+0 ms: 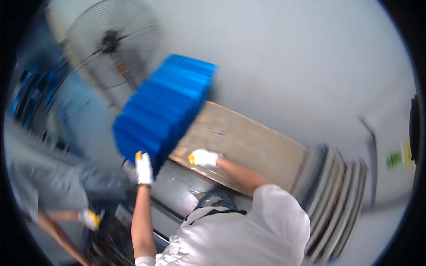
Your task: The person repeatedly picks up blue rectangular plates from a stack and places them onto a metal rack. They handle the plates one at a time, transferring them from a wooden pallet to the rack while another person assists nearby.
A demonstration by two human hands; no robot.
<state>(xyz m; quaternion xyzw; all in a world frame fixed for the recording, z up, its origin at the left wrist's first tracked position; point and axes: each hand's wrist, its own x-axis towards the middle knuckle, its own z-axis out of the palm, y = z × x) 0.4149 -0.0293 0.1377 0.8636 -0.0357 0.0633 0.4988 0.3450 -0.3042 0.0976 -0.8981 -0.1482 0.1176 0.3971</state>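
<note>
- Blue ribbed plastic crate stack (pixel 164 106), tilted, lower corner over the near left end of a worn wooden board (pixel 248 144); picture motion-blurred.
- Left hand (pixel 143 167), in a white glove with yellow fingertip, pressed against the lower corner of the blue stack; fingers pointing up along its face; grip around the edge cannot be told for blur.
- Right hand (pixel 203 157), same kind of glove, laid palm-down and fingers spread on the near edge of the wooden board, just beside the base of the blue stack.
- Board resting flat, tan and scuffed, running from the blue stack toward the right.
- Grey metal surface (pixel 179 190) below the board, between the two forearms.
- Stack of striped flat sheets (pixel 333 195) at the right end of the board.
- Large standing fan (pixel 111 42) behind the blue stack, against a pale wall.
- Second person at lower left: grey clothing, one gloved hand (pixel 90 218) low down, well apart from the blue stack.
</note>
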